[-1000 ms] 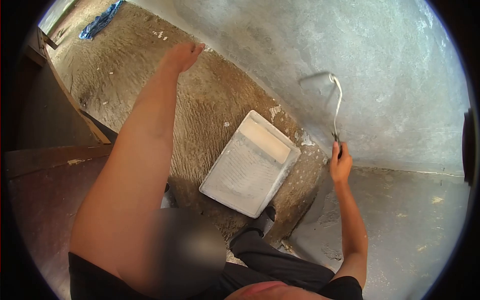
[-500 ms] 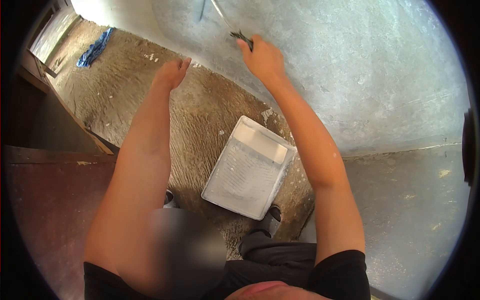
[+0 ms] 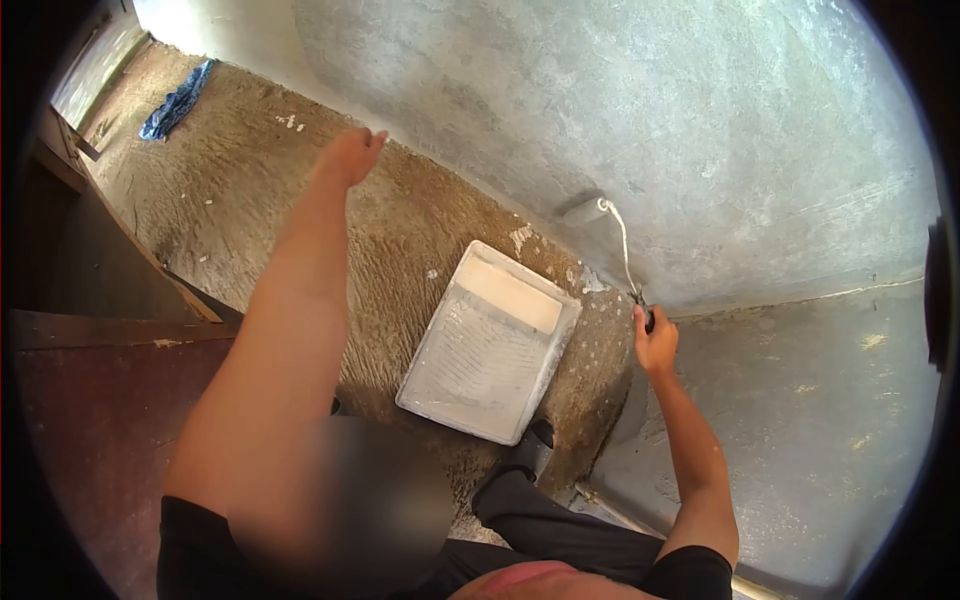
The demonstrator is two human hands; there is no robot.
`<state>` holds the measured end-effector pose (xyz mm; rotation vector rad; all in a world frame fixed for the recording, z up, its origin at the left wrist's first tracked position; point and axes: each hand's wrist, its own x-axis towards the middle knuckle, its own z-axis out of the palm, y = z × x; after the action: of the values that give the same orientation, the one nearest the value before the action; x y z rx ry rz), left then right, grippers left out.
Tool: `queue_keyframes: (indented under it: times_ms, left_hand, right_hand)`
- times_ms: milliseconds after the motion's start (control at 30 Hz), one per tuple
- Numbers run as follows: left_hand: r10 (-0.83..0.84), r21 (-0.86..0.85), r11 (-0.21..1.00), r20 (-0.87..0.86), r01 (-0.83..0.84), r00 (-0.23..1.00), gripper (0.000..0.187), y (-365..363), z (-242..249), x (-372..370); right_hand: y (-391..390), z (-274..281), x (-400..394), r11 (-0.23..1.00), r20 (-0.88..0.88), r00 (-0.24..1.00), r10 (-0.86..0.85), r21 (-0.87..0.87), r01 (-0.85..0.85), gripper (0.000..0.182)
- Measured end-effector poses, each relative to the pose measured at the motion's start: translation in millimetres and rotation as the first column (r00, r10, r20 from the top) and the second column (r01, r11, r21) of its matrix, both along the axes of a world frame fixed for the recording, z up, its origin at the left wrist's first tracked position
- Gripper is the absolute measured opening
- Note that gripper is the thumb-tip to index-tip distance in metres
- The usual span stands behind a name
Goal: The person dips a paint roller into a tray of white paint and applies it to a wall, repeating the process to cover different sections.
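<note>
My right hand (image 3: 657, 345) is wrapped round the dark handle of a paint roller (image 3: 627, 245). From there the roller's bent, paint-streaked wire frame runs up to a pale cover (image 3: 588, 209), which lies low against the grey wall (image 3: 720, 150). My left hand (image 3: 350, 157) is held out over the floor near the foot of the wall, empty, with its fingers loosely bent and partly apart. Between my arms a paint tray (image 3: 485, 385) rests on the floor, with cream paint (image 3: 512, 294) pooled at its far end and a ribbed, paint-coated slope nearer me.
Rough brown concrete floor (image 3: 250, 190) spreads to the left, spotted with white paint near the wall. A crumpled blue cloth (image 3: 178, 100) lies farther off. Reddish-brown furniture (image 3: 120, 420) stands at my left. Another grey surface (image 3: 780, 420) meets the wall at right. My shoe (image 3: 530, 450) is close to the tray.
My right hand has swung down and to the right with the paint roller, and the roller's cover has come into view low on the wall. My left hand has shifted slightly.
</note>
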<state>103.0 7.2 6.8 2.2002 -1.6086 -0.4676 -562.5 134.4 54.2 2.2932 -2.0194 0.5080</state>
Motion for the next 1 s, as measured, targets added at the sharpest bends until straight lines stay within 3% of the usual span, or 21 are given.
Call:
queue_keyframes:
  times_ms: [133, 200, 333, 400, 467, 500, 533, 567, 633, 700, 733, 767, 800, 867, 933, 967, 1000]
  left_hand:
    - [-0.011, -0.022, 1.0, -0.069, 0.01, 0.998, 0.061, 5.0, 37.0, -39.2]
    - [-0.096, -0.119, 0.989, -0.073, 0.087, 0.993, 0.059, 1.1, 48.7, -50.4]
    - [-0.125, -0.133, 0.984, -0.058, 0.117, 0.99, 0.057, -15.1, 63.4, -58.1]
    - [-0.279, 0.203, 0.939, -0.02, 0.277, 0.96, 0.053, -50.9, 42.1, -45.0]
    - [-0.279, 0.574, 0.766, -0.105, 0.287, 0.955, 0.048, -12.0, 111.3, -64.3]
    - [-0.357, 0.656, 0.664, -0.141, 0.357, 0.923, 0.043, -32.2, 65.1, -56.4]
    - [-0.433, 0.726, 0.543, -0.188, 0.422, 0.881, 0.039, -56.0, 19.6, -51.3]
    - [-0.387, 0.651, 0.577, -0.313, 0.492, 0.867, 0.037, -5.9, 88.0, -89.7]
    - [-0.291, 0.569, 0.494, -0.605, 0.658, 0.741, 0.046, 7.9, 89.3, -129.8]
    - [-0.504, 0.545, 0.455, -0.494, 0.704, 0.709, 0.046, 18.5, 88.9, -175.7]
    - [-0.742, 0.553, 0.421, -0.246, 0.719, 0.623, 0.043, 5.0, 49.8, -202.6]
    - [-0.896, 0.57, 0.374, 0.018, 0.731, 0.444, 0.039, -7.6, 9.4, -219.3]
    - [-0.902, 0.574, 0.357, 0.005, 0.737, 0.433, 0.039, 11.1, 17.1, -226.0]
    - [-0.815, 0.218, 0.577, 0.084, 0.787, 0.574, 0.029, 50.5, 62.5, -226.5]
    - [-0.859, 0.147, 0.512, 0.091, 0.846, 0.504, 0.031, 45.9, 36.2, -214.9]
    - [-0.892, 0.094, 0.45, 0.104, 0.888, 0.441, 0.033, 41.4, 23.4, -208.5]
    - [-0.884, 0.11, 0.466, 0.113, 0.878, 0.454, 0.032, 38.8, 18.6, -200.7]
  right_hand:
    - [-3.5, 33.9, 61.5, 0.996, 0.22, 0.976, 0.003, 0.091, -0.023, 0.036]
    - [-14.8, 44.4, 96.9, 0.983, 0.439, 0.897, 0.056, 0.134, -0.127, 0.03]
    - [-22.7, 89.9, 166.0, 0.929, 0.545, 0.804, 0.239, 0.113, -0.352, 0.033]
    - [-25.3, 100.9, 188.6, 0.892, 0.547, 0.776, 0.315, 0.109, -0.439, 0.035]
    - [-19.1, 101.1, 200.2, 0.86, 0.563, 0.734, 0.381, 0.077, -0.505, 0.036]
    - [-14.9, 94.7, 203.7, 0.855, 0.593, 0.709, 0.382, 0.064, -0.514, 0.036]
    - [-10.1, 87.5, 203.6, 0.855, 0.621, 0.688, 0.375, 0.053, -0.515, 0.035]
    - [-7.5, 76.9, 202.8, 0.852, 0.622, 0.675, 0.397, 0.025, -0.523, 0.035]
    - [-1.9, 51.5, 207.9, 0.92, 0.637, 0.707, 0.308, -0.009, -0.392, 0.032]
    - [-1.8, 42.6, 208.7, 0.935, 0.693, 0.661, 0.288, -0.052, -0.351, 0.032]
    - [1.0, 39.3, 205.5, 0.955, 0.736, 0.633, 0.239, -0.059, -0.291, 0.032]
    - [3.6, 56.8, 207.0, 0.969, 0.829, 0.532, 0.17, -0.042, -0.244, 0.034]
    - [7.8, 77.9, 199.9, 0.973, 0.83, 0.536, 0.151, -0.028, -0.231, 0.034]
    - [6.8, 134.6, 179.7, 0.962, 0.802, 0.565, 0.195, -0.044, -0.269, 0.033]
    - [16.6, 196.4, 160.8, 0.955, 0.475, 0.836, 0.273, -0.236, -0.178, 0.028]
    - [20.6, 221.7, 149.0, 0.952, 0.444, 0.852, 0.277, -0.247, -0.18, 0.028]
    - [24.3, 244.3, 138.3, 0.912, 0.262, 0.922, 0.286, -0.37, -0.178, 0.028]
